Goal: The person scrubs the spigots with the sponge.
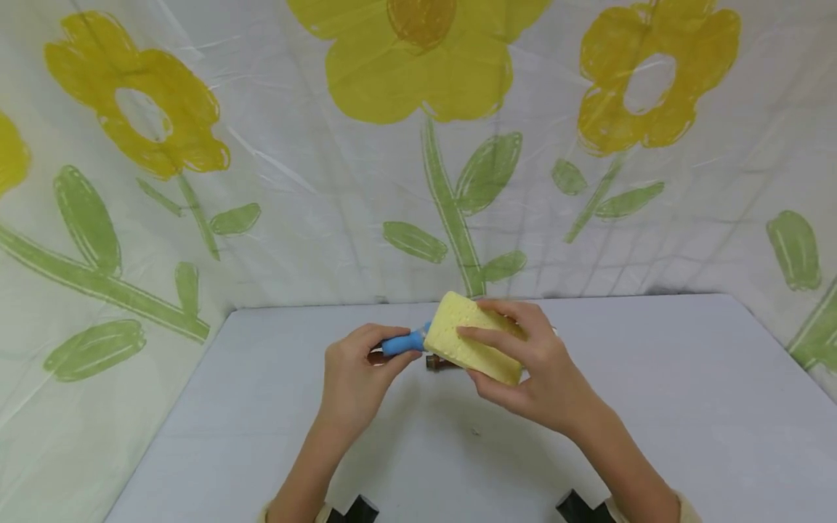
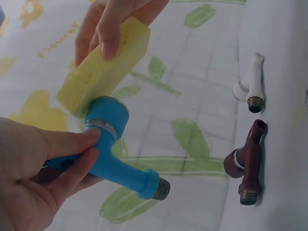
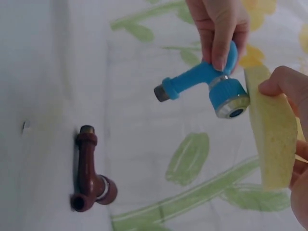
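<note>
My left hand [image 1: 356, 374] pinches a blue plastic tap [image 2: 120, 173] between thumb and fingers, above the table. In the left wrist view its threaded metal end points down to the right. My right hand [image 1: 539, 363] grips a yellow sponge [image 1: 471, 338] by its sides. One face of the sponge is against the side of the tap's round collar, as the right wrist view shows. From the head camera the sponge covers much of the blue tap. A dark red tap [image 2: 250, 159] lies on the table beneath, mostly hidden behind the sponge in the head view.
On the white table [image 1: 216, 436] there is also a white tap [image 2: 255, 82] beside the dark red one. A small light speck [image 1: 476, 432] shows nearer the front. Behind the table's far edge hangs a sheet [image 1: 294, 240] printed with yellow flowers and green leaves.
</note>
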Demonstrator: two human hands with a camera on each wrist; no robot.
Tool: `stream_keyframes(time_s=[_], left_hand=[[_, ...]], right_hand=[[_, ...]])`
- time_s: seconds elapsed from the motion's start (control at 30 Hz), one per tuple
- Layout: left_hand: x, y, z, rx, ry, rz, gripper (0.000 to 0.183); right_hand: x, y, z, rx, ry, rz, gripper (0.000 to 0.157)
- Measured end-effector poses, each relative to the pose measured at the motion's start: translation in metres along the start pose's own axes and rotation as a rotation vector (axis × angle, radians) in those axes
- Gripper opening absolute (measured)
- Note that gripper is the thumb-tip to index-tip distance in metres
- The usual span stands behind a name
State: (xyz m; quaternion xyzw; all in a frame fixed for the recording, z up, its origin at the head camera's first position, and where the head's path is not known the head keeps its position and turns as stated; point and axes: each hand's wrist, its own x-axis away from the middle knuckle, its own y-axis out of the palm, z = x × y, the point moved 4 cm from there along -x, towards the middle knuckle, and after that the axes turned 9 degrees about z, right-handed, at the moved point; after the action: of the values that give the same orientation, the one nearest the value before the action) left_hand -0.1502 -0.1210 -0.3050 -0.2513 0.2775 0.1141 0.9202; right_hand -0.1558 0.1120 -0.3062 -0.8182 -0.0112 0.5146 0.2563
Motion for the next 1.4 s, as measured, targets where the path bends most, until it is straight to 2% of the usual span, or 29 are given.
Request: stream_keyframes(time_s=[0.2,0.33,0.47,0.67,0.83,1.03,1.13,1.23,1.4], left_hand=[[-0.004,-0.008,0.002,0.004,0.098,-0.156,0.023],[-0.005,-0.012,0.002,0.023,0.115,-0.255,0.024],[-0.004,-0.014,0.004,0.026,0.135,-0.294,0.025],[-0.004,-0.017,0.009,0.031,0.200,-0.295,0.027],[-0.004,-0.018,0.009,0.055,0.223,-0.288,0.029],[-0.004,-0.019,0.009,0.057,0.296,-0.259,0.033],[-0.004,-0.019,0.007,0.073,0.316,-0.235,0.036],[-0.005,-0.020,0.004,0.113,0.298,-0.207,0.037],[-0.007,-0.020,-0.001,0.156,0.257,-0.147,0.036]], right_hand=[[0.000,-0.004,0.007,-0.048,0.112,-0.073,0.050],[0.001,-0.006,0.009,-0.109,0.158,-0.108,0.048],[0.001,-0.006,0.008,-0.193,0.169,-0.148,0.045],[0.002,-0.005,0.008,-0.222,0.214,-0.188,0.040],[0.003,-0.005,0.010,-0.275,0.313,-0.206,0.039],[0.003,-0.004,0.012,-0.345,0.430,-0.239,0.034],[0.004,-0.003,0.015,-0.337,0.519,-0.277,0.034],[0.005,-0.001,0.019,-0.376,0.627,-0.329,0.036],[0.010,0.005,0.022,-0.652,0.901,-0.401,0.047]])
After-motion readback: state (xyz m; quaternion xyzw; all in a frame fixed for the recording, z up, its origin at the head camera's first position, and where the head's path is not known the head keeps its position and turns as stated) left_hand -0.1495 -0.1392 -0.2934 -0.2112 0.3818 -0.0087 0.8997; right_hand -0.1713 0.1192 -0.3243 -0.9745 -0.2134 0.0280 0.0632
